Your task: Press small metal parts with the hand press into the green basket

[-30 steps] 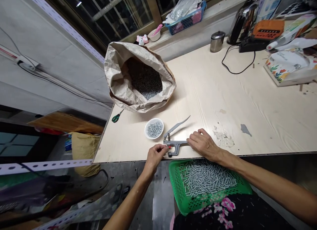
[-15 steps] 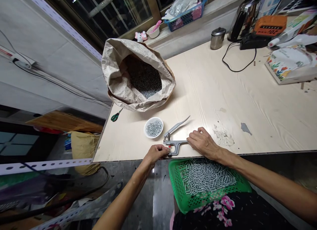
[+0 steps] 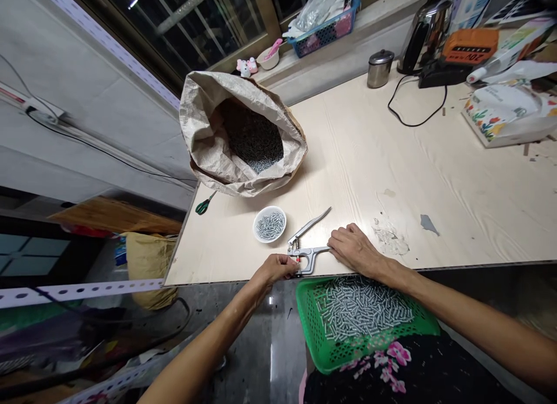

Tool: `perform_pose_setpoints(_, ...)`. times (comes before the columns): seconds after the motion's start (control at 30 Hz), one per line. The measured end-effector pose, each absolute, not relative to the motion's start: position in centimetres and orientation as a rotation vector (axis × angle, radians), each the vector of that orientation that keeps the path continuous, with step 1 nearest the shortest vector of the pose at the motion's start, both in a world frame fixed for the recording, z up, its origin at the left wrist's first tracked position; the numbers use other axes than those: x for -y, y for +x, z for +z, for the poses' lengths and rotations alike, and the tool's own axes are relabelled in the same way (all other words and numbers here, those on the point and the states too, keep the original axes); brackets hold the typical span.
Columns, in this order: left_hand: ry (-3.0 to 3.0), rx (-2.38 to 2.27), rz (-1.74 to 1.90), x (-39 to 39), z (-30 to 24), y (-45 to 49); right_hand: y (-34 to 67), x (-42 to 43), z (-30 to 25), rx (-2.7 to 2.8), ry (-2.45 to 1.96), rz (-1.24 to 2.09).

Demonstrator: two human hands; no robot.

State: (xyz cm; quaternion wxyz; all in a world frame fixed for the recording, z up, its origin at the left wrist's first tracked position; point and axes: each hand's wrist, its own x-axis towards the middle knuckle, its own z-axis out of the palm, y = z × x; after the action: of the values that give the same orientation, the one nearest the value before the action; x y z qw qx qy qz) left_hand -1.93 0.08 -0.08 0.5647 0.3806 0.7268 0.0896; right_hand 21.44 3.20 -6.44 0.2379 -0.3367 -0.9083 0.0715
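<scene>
Grey snap-fastener pliers [image 3: 308, 253] lie near the table's front edge, their upper handle raised and a red part showing at the jaw. My right hand [image 3: 354, 248] is closed round the end of the lower handle. At the jaw, my left hand [image 3: 278, 267] has thumb and fingers pinched together; whatever they hold is too small or hidden to name. Just beyond the pliers stands a white bowl [image 3: 270, 224] of small metal pieces. Below the table edge, a green basket [image 3: 310, 325] on my lap carries many small silvery cylindrical pieces.
A large woven sack [image 3: 202, 151] of dark metal pieces stands open at the back left. Green-handled scissors [image 3: 203, 206] lie beside it. Farther right are a metal canister [image 3: 380, 68], a kettle [image 3: 424, 35], a black cord [image 3: 411, 125] and a tissue pack [image 3: 500, 111].
The raised handle of the pliers sits slightly lower. Both hands stay at the pliers, with little visible movement. The view has shifted a little.
</scene>
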Motion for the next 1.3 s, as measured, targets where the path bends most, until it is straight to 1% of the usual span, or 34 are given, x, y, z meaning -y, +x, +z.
perform_pose_setpoints(0.2, 0.901, -1.709, 0.180, -0.3, -0.1, -2.1, 21.8, -3.4, -5.6, 2.563, -0.978, 0.333)
perform_pose_setpoints(0.37, 0.898, -1.696, 0.068, -0.9, -0.1, -2.1, 22.5, -5.3, -4.6, 2.555, -0.956, 0.426)
perform_pose_setpoints(0.53, 0.831, -1.700, -0.026, -1.6, 0.0, -1.9, 22.4, -7.5, -5.6, 2.639, -0.931, 0.512)
perform_pose_setpoints(0.63, 0.817, -1.696, -0.010, -1.6, 0.0, -1.9, 22.3, -7.8, -6.0, 2.623, -0.909, 0.539)
perform_pose_setpoints(0.73, 0.809, -1.699, 0.005, -1.5, -0.1, -2.0, 22.1, -7.1, -5.5, 2.560, -0.858, 0.498)
perform_pose_setpoints(0.97, 0.813, -1.694, 0.091, -1.0, -0.3, -2.2, 18.3, -3.6, -4.1, 2.528, -0.567, 0.502)
perform_pose_setpoints(1.3, 0.853, -1.662, 0.181, -0.3, -0.6, -2.5, 16.2, -2.1, -5.6, 2.464, -0.677, 0.619)
